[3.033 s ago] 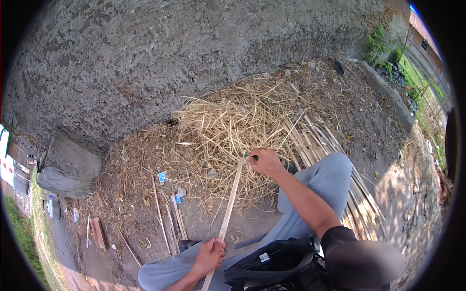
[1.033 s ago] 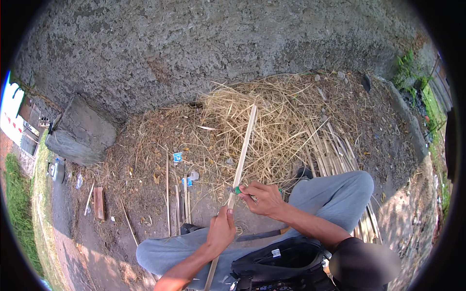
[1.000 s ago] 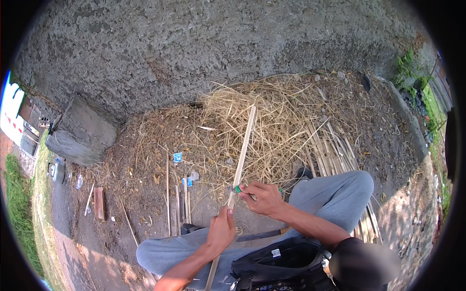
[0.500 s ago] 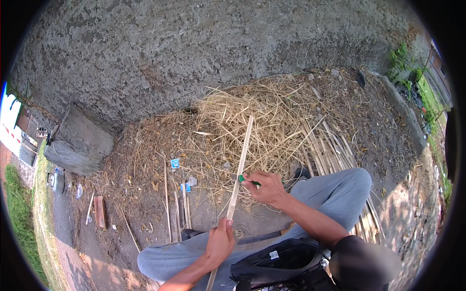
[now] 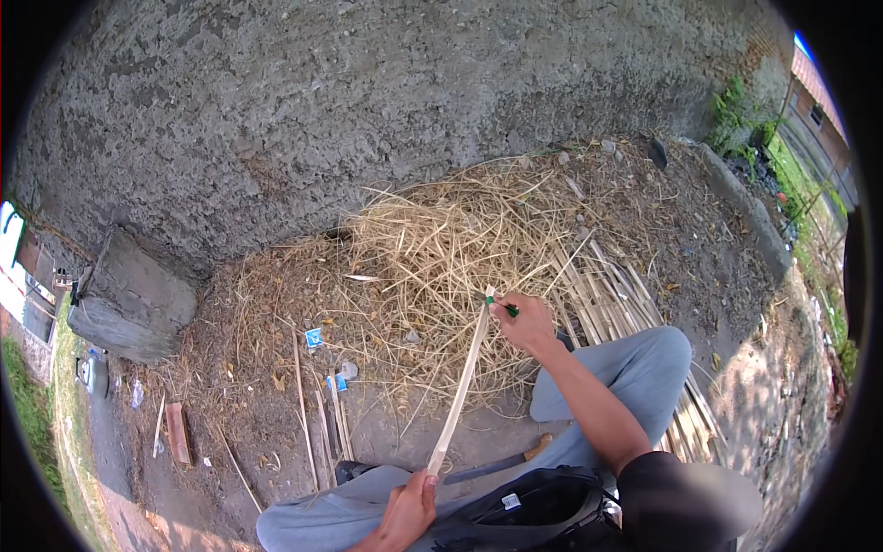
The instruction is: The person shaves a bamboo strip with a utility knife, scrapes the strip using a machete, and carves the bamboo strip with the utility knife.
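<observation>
A long pale bamboo strip (image 5: 462,391) slants away from my lap toward a heap of curly shavings (image 5: 432,244). My left hand (image 5: 410,508) is closed around the strip's near part, above my left leg. My right hand (image 5: 527,324) grips a small green-handled knife (image 5: 511,311) at the strip's far end. Its blade is mostly hidden against the strip. Under my legs lies a long dark tool (image 5: 492,466) with a wooden handle; its full shape is covered.
Split bamboo strips (image 5: 602,299) lie beside and under my right leg. Thin sticks (image 5: 301,405) and blue wrappers (image 5: 315,338) are on the ground at left, with a reddish block (image 5: 178,432). A concrete block (image 5: 138,294) stands by the rough wall (image 5: 368,101). A black bag (image 5: 520,506) sits on my lap.
My right hand has slid the knife away from me, from midway along the strip to its far end. My left hand is lower in view, still holding the strip.
</observation>
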`<state>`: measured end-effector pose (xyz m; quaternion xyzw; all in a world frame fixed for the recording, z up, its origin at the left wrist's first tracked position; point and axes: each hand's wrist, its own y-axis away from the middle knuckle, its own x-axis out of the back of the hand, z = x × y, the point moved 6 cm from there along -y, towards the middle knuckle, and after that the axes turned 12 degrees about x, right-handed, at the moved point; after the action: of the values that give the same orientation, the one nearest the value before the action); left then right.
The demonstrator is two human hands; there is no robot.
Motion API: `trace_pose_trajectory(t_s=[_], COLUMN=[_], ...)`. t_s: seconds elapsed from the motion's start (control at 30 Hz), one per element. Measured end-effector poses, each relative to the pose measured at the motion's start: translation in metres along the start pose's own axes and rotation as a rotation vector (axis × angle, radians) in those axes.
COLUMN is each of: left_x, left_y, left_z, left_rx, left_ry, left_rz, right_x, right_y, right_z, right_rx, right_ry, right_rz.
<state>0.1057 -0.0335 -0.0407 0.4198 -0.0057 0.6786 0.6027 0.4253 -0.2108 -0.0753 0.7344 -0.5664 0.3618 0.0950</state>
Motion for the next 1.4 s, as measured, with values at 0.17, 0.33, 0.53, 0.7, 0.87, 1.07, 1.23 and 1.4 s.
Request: trace_pose_trajectory(t_s=[0.17,0.33,0.53,0.7,0.87,1.07,1.23,1.4], left_x=[0.008,0.005,0.03,0.028,0.03,0.024,0.02,0.018], left_y=[-0.009,-0.005,-0.032,-0.052,-0.055,-0.056,-0.058,-0.059], left_z=[-0.007,-0.01,-0.016,-0.013,-0.01,-0.019,-0.017,-0.01], left_rx=[-0.01,0.057,0.012,0.326,0.301,0.254,0.288,0.292], left_ry=[0.004,-0.134,0.146,0.755,0.82,0.828,0.828,0.776], left_rz=[0.008,0.019,0.08,-0.26,-0.255,-0.163,-0.152,-0.134], right_x=[-0.02,-0.027,-0.029,-0.064,-0.051,-0.055,-0.055,-0.059], right_y=[-0.007,-0.009,-0.023,0.018,0.064,0.083,0.089,0.09], right_z=[0.019,0.074,0.088,0.007,-0.097,-0.126,-0.138,-0.13], right_rx=[-0.099,-0.089,-0.272,-0.022,0.236,0.483,0.531,0.513], right_ry=[0.078,0.218,-0.068,-0.372,-0.396,-0.377,-0.374,-0.346], right_rz=[-0.074,0.053,0.033,0.027,-0.05,-0.156,-0.182,-0.214])
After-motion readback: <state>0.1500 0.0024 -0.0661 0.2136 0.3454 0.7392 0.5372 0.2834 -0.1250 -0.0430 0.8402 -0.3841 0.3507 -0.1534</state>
